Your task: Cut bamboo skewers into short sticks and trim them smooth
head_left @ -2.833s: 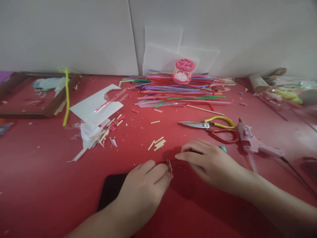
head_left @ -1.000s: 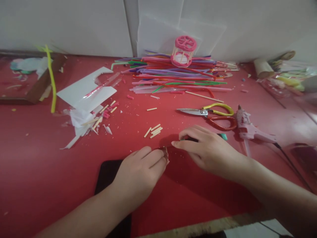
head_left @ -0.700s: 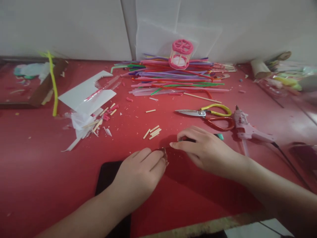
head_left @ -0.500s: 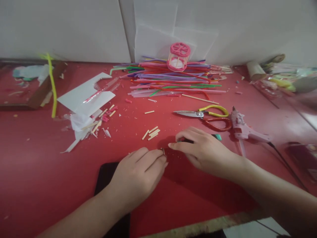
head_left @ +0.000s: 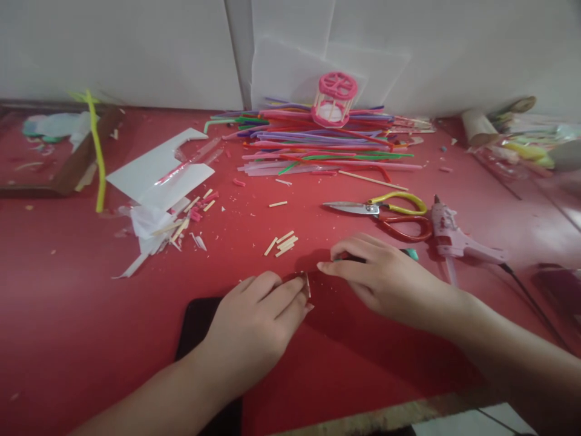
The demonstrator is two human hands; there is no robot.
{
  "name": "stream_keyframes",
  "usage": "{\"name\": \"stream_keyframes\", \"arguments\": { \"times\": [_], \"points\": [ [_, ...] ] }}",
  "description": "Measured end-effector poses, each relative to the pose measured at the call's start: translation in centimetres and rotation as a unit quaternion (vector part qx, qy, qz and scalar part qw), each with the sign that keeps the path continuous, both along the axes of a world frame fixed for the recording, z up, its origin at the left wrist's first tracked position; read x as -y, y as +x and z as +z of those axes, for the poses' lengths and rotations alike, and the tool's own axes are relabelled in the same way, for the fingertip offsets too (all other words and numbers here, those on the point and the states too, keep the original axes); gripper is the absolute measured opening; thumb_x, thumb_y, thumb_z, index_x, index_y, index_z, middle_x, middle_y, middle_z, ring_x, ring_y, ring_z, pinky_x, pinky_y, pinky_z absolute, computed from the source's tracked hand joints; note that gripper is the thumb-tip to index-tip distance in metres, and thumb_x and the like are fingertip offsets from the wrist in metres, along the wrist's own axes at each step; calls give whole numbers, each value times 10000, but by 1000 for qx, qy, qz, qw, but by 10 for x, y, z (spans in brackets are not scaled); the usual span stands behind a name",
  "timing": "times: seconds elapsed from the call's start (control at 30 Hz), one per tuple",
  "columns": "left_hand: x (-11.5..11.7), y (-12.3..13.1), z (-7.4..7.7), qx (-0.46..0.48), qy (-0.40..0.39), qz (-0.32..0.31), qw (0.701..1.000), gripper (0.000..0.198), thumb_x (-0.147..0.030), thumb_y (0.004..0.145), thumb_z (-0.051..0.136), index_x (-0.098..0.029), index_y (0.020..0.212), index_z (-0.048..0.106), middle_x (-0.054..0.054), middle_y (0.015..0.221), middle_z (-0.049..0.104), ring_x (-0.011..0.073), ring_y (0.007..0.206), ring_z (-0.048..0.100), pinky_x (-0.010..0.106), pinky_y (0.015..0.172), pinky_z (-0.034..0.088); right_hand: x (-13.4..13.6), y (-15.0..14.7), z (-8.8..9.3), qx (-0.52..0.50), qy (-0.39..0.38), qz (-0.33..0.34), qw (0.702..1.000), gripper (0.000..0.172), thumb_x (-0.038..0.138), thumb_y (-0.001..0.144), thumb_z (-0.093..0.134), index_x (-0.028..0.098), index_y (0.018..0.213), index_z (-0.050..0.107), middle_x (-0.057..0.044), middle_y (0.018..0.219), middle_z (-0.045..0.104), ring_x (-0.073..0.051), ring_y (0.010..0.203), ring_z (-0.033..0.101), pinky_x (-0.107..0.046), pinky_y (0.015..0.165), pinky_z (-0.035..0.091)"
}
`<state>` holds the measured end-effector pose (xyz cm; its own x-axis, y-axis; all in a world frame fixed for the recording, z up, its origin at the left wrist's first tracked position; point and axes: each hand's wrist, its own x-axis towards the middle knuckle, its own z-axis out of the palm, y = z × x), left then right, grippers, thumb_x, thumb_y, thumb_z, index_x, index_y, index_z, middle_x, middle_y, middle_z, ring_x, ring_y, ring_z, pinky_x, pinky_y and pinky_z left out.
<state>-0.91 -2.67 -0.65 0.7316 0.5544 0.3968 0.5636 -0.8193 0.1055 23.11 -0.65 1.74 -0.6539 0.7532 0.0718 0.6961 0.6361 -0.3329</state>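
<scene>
My left hand (head_left: 261, 318) is closed near the table's front, fingertips pressed together on a small pale piece (head_left: 309, 284) whose edge shows beside them. Most of that piece is hidden by the fingers. Just to the right, my right hand (head_left: 379, 272) is wrapped round a slim dark tool with a teal end (head_left: 411, 254); its working tip cannot be made out. Several short cut wooden sticks (head_left: 285, 243) lie beyond the hands, and one more stick piece (head_left: 278, 204) lies farther back. A black phone-like slab (head_left: 195, 324) is partly under my left forearm.
Scissors (head_left: 354, 208) with yellow and red handles and a pink glue gun (head_left: 449, 236) lie to the right. Behind are pipe cleaners (head_left: 318, 145), with a pink-capped stick cage (head_left: 336, 100) on them. White card (head_left: 149, 175) and scraps (head_left: 147, 227) are left.
The view has shifted slightly, so things appear a little farther right. More of the pale piece shows at my left fingertips. Both hands keep nearly the same pose.
</scene>
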Motion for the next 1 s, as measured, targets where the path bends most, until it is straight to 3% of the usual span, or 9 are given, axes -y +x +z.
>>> {"name": "stream_keyframes", "arguments": {
  "times": [0.53, 0.7, 1.0],
  "points": [
    [-2, 2, 8, 36, -8, 11, 999, 159, -178, 921, 595, -142, 834, 723, 44, 829, 756, 199, 725, 671, 355, 668, 545, 1, -2, 0, -11, -2, -1, 1000, 385, 34, 873, 463, 225, 1120, 689, -73, 970, 634, -181, 871, 591, -317, 766, 508],
    [-3, 4, 10, 44, -52, 42, 997, 271, -177, 916, 555, -158, 661, 646, 38, 646, 654, 190, 593, 563, 345, 581, 485, 1, -2, -2, -14, 0, 0, 1000, 368, 58, 893, 462, 229, 1128, 688, -81, 993, 639, -188, 893, 597, -329, 779, 512],
    [-4, 1, 9, 78, -132, 110, 982, 248, -228, 923, 503, -169, 689, 561, 25, 655, 596, 185, 623, 559, 341, 590, 468, 0, -2, -2, -54, 29, -12, 998, 349, 77, 922, 432, 192, 1135, 684, -95, 978, 654, -185, 872, 608, -332, 748, 520]
  ]
}}
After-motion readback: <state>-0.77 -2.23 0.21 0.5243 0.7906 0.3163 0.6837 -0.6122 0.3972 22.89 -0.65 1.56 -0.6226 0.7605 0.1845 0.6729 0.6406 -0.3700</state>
